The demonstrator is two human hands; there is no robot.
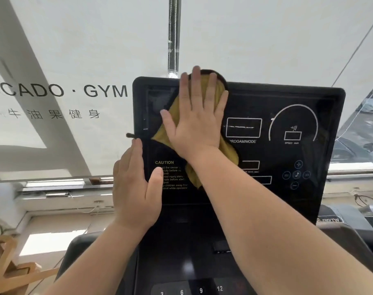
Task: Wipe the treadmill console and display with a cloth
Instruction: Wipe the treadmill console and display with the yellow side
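The black treadmill display panel (287,103) stands upright ahead, with white markings and a yellow caution text at its lower left. My right hand (197,118) lies flat with straight fingers on a mustard-yellow cloth (229,151), pressing it against the upper left part of the panel. The cloth's top edge reaches over the panel's upper rim. My left hand (135,188) rests on the panel's left edge, fingers along the side and thumb on the front face. Below lies the dark console deck (181,252) with number buttons near the bottom.
A white window blind with gym lettering (75,90) hangs behind the treadmill. A small dark pin (131,136) sticks out from the panel's left side. A wooden chair (4,265) stands at the lower left. A window sill with cables runs behind.
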